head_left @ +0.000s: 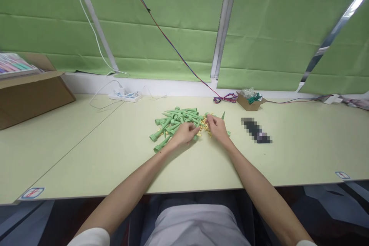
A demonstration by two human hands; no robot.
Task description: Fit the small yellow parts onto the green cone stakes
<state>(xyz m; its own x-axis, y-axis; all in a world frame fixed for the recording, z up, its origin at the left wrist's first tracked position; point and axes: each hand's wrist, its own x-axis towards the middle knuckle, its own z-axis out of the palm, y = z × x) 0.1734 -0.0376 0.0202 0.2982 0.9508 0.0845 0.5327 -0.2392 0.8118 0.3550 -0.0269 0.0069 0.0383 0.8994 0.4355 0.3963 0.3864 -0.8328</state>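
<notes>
A heap of green plastic spikes [164, 125], each with a pointed shaft and a wide cup-like end, lies in the middle of the table. Small yellow pieces [204, 126] are scattered at its right side. My left hand [186, 133] rests over the heap's near right edge, its fingers pinched around a green spike. Just across the yellow pieces, my right hand [217, 126] has thumb and forefinger pressed together. Whatever lies in that pinch is too small to make out. A few green parts show behind and beside the right hand, partly hidden by it.
A dark, pixelated object [256, 130] lies right of my hands. Behind it stand a small open carton [250, 104] with clear wrapping and a coiled cable [226, 98]. A power strip [125, 95] sits at the back left, near a large cardboard box [34, 98].
</notes>
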